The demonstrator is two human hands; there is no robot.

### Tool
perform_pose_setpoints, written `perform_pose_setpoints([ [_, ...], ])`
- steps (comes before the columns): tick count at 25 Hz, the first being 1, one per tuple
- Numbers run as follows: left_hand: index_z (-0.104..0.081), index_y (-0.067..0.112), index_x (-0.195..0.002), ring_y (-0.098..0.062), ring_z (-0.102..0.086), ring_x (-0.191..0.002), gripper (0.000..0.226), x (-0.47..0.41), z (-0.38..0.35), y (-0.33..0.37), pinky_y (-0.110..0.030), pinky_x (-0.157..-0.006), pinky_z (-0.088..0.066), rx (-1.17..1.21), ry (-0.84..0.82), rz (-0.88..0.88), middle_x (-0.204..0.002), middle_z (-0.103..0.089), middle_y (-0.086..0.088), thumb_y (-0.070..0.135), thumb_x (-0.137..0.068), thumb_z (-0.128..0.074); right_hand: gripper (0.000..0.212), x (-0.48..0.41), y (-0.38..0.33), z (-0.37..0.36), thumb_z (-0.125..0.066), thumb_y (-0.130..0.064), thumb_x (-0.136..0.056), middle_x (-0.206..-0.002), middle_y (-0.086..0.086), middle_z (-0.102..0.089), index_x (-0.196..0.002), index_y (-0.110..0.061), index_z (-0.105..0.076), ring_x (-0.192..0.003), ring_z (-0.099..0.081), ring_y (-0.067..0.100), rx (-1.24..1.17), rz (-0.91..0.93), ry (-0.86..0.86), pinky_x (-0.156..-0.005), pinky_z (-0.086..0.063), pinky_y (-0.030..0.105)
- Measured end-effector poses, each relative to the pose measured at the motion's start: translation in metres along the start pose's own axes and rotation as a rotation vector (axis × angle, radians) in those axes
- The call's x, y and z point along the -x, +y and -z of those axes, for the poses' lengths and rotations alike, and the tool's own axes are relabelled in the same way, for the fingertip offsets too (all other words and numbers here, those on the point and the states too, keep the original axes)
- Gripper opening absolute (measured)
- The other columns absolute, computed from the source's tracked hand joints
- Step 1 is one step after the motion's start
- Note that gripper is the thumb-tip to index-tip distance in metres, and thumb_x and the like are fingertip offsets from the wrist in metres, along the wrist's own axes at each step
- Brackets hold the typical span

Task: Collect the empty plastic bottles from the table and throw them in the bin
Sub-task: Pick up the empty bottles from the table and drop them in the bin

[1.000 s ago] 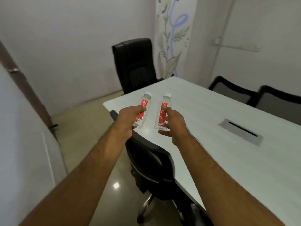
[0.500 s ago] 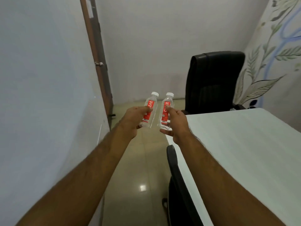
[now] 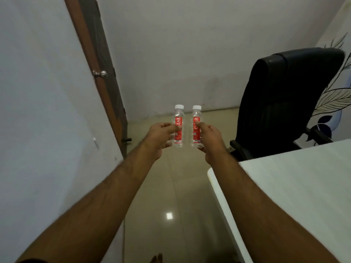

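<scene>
In the head view, both arms reach forward at the centre of the frame. The left hand [image 3: 161, 136] is clamped on the left bottle [image 3: 178, 127], and the right hand [image 3: 210, 138] is clamped on the right bottle [image 3: 196, 127]. Both bottles are upright, side by side and slightly apart, held over the floor [image 3: 180, 186]. A white wall [image 3: 38, 111] fills the left side, with a brown door [image 3: 98, 73] and its knob [image 3: 100, 73] at upper left. A black chair [image 3: 281, 103] stands at right, behind the desk [image 3: 294, 196], whose corner fills the lower right.
</scene>
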State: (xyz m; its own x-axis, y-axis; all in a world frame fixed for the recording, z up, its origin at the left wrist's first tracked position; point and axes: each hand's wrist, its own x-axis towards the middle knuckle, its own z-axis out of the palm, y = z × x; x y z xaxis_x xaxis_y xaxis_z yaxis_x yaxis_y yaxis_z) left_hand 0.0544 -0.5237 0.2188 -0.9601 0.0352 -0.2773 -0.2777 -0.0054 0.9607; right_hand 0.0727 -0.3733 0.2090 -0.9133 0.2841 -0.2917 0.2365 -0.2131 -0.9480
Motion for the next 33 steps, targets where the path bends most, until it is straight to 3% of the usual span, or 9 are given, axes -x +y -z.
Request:
perform_pose_setpoints([
  [3,-0.067,0.015,-0.103,-0.024,-0.070,-0.097,0.022,-0.091,0.012,0.042,-0.046,-0.093,-0.055,-0.013,-0.042,-0.006,-0.102,-0.073,-0.005,0.024,-0.084,-0.074,0.022,-0.080,-0.031,-0.040,-0.062,-0.034,-0.095,-0.093,0.004,-0.069,-0.105,-0.014,-0.061,-0.073,-0.064,0.014,-0.038,0.005,0.055,-0.059,-0.049,0.026],
  [7,-0.066,0.012,-0.105,-0.020,-0.067,-0.090,0.025,-0.210,0.010,0.087,-0.031,-0.068,-0.052,-0.023,-0.083,-0.038,-0.100,-0.071,-0.004,0.023,-0.084,-0.074,0.032,-0.192,-0.061,-0.071,-0.063,-0.040,-0.094,-0.100,0.007,-0.070,-0.110,-0.013,-0.063,-0.084,-0.064,0.018,-0.045,0.028,0.125,-0.070,-0.051,0.032],
  [13,-0.069,0.012,-0.108,-0.021,-0.067,-0.090,0.034,-0.415,-0.028,0.117,-0.034,-0.071,-0.052,-0.065,-0.126,-0.032,-0.101,-0.073,-0.005,0.028,-0.080,-0.078,0.031,-0.390,-0.090,-0.085,-0.065,-0.042,-0.092,-0.093,0.004,-0.069,-0.105,-0.014,-0.062,-0.073,-0.063,0.014,-0.112,0.028,0.196,-0.058,-0.049,0.026],
  [18,-0.070,0.010,-0.108,-0.024,-0.068,-0.091,0.033,-0.581,-0.089,0.166,-0.038,-0.080,-0.055,-0.110,-0.168,-0.019,-0.098,-0.074,-0.004,0.028,-0.080,-0.077,0.036,-0.561,-0.136,-0.086,-0.064,-0.037,-0.090,-0.098,0.009,-0.073,-0.114,-0.011,-0.065,-0.079,-0.066,0.021,-0.148,-0.017,0.212,-0.067,-0.051,0.029],
  [22,-0.068,0.011,-0.107,-0.018,-0.068,-0.083,0.022,-0.688,-0.152,0.216,-0.031,-0.067,-0.053,-0.112,-0.242,-0.025,-0.095,-0.072,-0.004,0.021,-0.087,-0.069,0.033,-0.672,-0.184,-0.071,-0.060,-0.034,-0.089,-0.093,0.013,-0.072,-0.108,-0.008,-0.066,-0.079,-0.065,0.024,-0.132,0.003,0.253,-0.070,-0.052,0.035],
  [27,-0.068,0.014,-0.102,-0.021,-0.068,-0.088,0.016,-0.832,-0.248,0.236,-0.043,-0.089,-0.055,-0.169,-0.354,-0.016,-0.096,-0.072,-0.004,0.020,-0.087,-0.068,0.035,-0.812,-0.213,-0.020,-0.062,-0.031,-0.090,-0.106,0.014,-0.074,-0.118,-0.011,-0.061,-0.084,-0.070,0.025,-0.123,0.041,0.415,-0.072,-0.057,0.039],
  [29,-0.068,0.013,-0.106,-0.020,-0.069,-0.089,0.021,-0.883,-0.286,0.238,-0.041,-0.086,-0.056,-0.203,-0.431,-0.010,-0.100,-0.073,-0.006,0.021,-0.087,-0.068,0.033,-0.860,-0.221,0.001,-0.062,-0.029,-0.091,-0.102,0.011,-0.072,-0.120,-0.012,-0.059,-0.083,-0.068,0.025,-0.121,0.041,0.456,-0.074,-0.058,0.042],
  [33,-0.067,0.011,-0.113,-0.019,-0.071,-0.086,0.027,-1.003,-0.377,0.252,-0.031,-0.065,-0.055,-0.244,-0.614,0.051,-0.102,-0.074,-0.007,0.020,-0.087,-0.069,0.024,-0.971,-0.251,0.044,-0.061,-0.027,-0.094,-0.100,0.005,-0.070,-0.114,-0.014,-0.060,-0.087,-0.070,0.024,-0.134,0.025,0.587,-0.082,-0.059,0.046],
])
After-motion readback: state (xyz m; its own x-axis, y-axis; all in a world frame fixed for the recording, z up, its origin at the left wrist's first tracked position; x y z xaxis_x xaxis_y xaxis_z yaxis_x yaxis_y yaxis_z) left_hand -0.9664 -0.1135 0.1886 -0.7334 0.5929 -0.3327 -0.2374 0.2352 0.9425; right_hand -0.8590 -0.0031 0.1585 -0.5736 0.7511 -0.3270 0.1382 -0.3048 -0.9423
